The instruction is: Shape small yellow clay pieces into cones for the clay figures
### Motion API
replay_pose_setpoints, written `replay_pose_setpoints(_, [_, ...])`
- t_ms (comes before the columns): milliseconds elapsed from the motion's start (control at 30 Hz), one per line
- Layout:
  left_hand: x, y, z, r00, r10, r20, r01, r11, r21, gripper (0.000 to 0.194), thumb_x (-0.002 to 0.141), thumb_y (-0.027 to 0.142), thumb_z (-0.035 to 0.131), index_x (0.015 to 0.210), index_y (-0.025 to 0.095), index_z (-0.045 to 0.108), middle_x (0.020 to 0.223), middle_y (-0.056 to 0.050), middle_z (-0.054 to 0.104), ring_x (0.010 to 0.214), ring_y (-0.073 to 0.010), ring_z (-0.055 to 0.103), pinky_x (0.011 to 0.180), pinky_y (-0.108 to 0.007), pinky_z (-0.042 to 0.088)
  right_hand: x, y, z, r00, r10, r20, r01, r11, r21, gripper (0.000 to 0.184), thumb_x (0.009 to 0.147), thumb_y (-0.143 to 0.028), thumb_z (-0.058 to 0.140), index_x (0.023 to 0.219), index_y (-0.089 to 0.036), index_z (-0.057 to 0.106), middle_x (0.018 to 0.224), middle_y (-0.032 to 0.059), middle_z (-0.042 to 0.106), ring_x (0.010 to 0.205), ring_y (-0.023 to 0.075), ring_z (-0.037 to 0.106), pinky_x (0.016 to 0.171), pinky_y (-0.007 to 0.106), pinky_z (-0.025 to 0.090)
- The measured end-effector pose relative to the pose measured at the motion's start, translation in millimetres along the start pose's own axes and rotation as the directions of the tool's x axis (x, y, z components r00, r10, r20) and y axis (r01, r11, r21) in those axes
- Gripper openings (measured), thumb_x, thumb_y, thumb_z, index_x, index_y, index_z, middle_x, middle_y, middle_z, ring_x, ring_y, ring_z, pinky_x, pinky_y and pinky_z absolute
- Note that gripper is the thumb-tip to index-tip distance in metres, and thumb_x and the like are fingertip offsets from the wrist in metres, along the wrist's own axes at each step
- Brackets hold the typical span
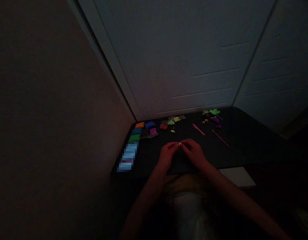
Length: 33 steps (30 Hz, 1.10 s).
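Note:
Over the front part of a dark table [154, 156], my left hand [168, 151] and my right hand [193, 150] meet at the fingertips. Between them they pinch a tiny piece of yellow modelling clay [180, 144]. Just beyond the hands lies another small yellow clay lump [172, 131]. To the right rest a pink plastic knife [198, 129] and a thin pink stick tool [220, 137]. The dim light hides the finer shape of the held piece.
Coloured clay packets, among them an orange one [140, 125] and a green one [135, 137], lie at the left, above a blurred phone-like bright object [128, 156]. Opened packets [171, 121] sit at the back. A green clover shape [214, 112] and purple pieces [215, 119] lie back right, near the wall.

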<state>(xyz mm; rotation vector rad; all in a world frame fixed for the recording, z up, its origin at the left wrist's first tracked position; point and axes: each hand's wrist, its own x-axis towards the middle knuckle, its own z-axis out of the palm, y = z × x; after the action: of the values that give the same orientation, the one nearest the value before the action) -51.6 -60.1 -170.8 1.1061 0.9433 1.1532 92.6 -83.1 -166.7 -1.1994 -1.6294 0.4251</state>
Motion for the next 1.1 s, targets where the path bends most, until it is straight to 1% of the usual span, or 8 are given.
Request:
replay_pose_setpoints(300, [-14.6, 18.6, 9.1, 0.998, 0.059, 0.026, -0.058, 0.998, -0.023, 0.023, 0.070, 0.030, 0.071, 0.089, 0.017, 0.073, 0.087, -0.005, 0.072, 0.077, -0.0145, 0.063, 0.078, -0.030, 0.048, -3.2, -13.4, -3.1, 0.987, -0.088, -0.137, 0.095, 0.994, 0.047, 0.010, 0.084, -0.025, 0.057, 0.084, -0.020, 0.065, 0.079, 0.0025, 0.067, 0.074, 0.0158, 0.063, 0.067, 0.029, 0.050])
replay_pose_setpoints(533, [-58.9, 66.5, 25.6, 0.979, 0.203, 0.031, -0.204, 0.978, 0.035, 0.026, 0.067, 0.023, 0.076, 0.093, 0.022, 0.071, 0.091, -0.002, 0.071, 0.086, -0.0157, 0.065, 0.081, -0.028, 0.050, -18.5, -64.8, -30.6, 0.949, -0.142, -0.282, 0.188, 0.972, 0.141, 0.006, 0.081, -0.019, 0.062, 0.086, -0.023, 0.062, 0.080, 0.0004, 0.066, 0.075, 0.0144, 0.061, 0.067, 0.029, 0.050])
replay_pose_setpoints(600, [-73.0, 78.9, 29.8, 0.906, 0.411, 0.096, -0.421, 0.899, 0.125, 0.024, 0.071, 0.020, 0.072, 0.095, 0.023, 0.070, 0.090, -0.002, 0.070, 0.085, -0.0150, 0.065, 0.077, -0.027, 0.052, -24.5, -79.3, -40.0, 0.942, -0.167, -0.293, 0.222, 0.961, 0.167, 0.011, 0.081, -0.015, 0.062, 0.087, -0.024, 0.062, 0.079, -0.0003, 0.065, 0.075, 0.0141, 0.060, 0.066, 0.029, 0.049])
replay_pose_setpoints(700, [-89.6, 89.8, 34.0, 0.719, 0.675, 0.163, -0.691, 0.672, 0.265, 0.022, 0.075, 0.013, 0.068, 0.094, 0.023, 0.068, 0.088, -0.001, 0.070, 0.084, -0.0139, 0.063, 0.076, -0.028, 0.052, -33.9, -93.2, -49.1, 0.924, -0.221, -0.312, 0.293, 0.933, 0.209, 0.022, 0.079, -0.009, 0.062, 0.093, -0.025, 0.063, 0.080, -0.0008, 0.064, 0.077, 0.0137, 0.059, 0.067, 0.029, 0.048])
replay_pose_setpoints(767, [-96.7, 92.5, 35.3, 0.616, 0.762, 0.201, -0.773, 0.536, 0.338, 0.023, 0.076, 0.009, 0.066, 0.096, 0.021, 0.067, 0.089, -0.002, 0.070, 0.085, -0.0143, 0.062, 0.076, -0.029, 0.053, -39.3, -97.7, -51.7, 0.908, -0.263, -0.326, 0.345, 0.910, 0.229, 0.028, 0.077, -0.005, 0.062, 0.096, -0.025, 0.063, 0.080, -0.0004, 0.063, 0.078, 0.0142, 0.058, 0.068, 0.030, 0.048])
replay_pose_setpoints(833, [-100.8, 93.1, 35.9, 0.550, 0.800, 0.240, -0.810, 0.441, 0.388, 0.025, 0.075, 0.007, 0.067, 0.097, 0.019, 0.065, 0.090, -0.003, 0.069, 0.086, -0.0148, 0.062, 0.076, -0.031, 0.053, -42.9, -99.9, -52.6, 0.899, -0.284, -0.333, 0.372, 0.897, 0.239, 0.032, 0.076, -0.002, 0.062, 0.098, -0.025, 0.063, 0.081, 0.0000, 0.063, 0.079, 0.0151, 0.058, 0.068, 0.031, 0.048])
replay_pose_setpoints(933, [-103.5, 93.0, 36.0, 0.502, 0.823, 0.268, -0.827, 0.365, 0.429, 0.028, 0.074, 0.006, 0.067, 0.099, 0.018, 0.064, 0.092, -0.004, 0.068, 0.088, -0.0154, 0.061, 0.077, -0.032, 0.053, -45.3, -101.2, -53.4, 0.894, -0.299, -0.334, 0.390, 0.887, 0.247, 0.034, 0.075, -0.001, 0.062, 0.100, -0.024, 0.063, 0.081, 0.0001, 0.063, 0.080, 0.0156, 0.058, 0.069, 0.032, 0.048])
replay_pose_setpoints(1100, [-105.4, 92.6, 36.2, 0.528, 0.811, 0.251, -0.808, 0.388, 0.443, 0.029, 0.075, 0.004, 0.065, 0.101, 0.017, 0.063, 0.095, -0.004, 0.068, 0.091, -0.0146, 0.061, 0.079, -0.030, 0.052, -46.3, -103.0, -56.1, 0.880, -0.358, -0.312, 0.429, 0.881, 0.199, 0.035, 0.075, -0.002, 0.062, 0.102, -0.024, 0.062, 0.080, -0.0001, 0.063, 0.080, 0.0162, 0.059, 0.069, 0.033, 0.049])
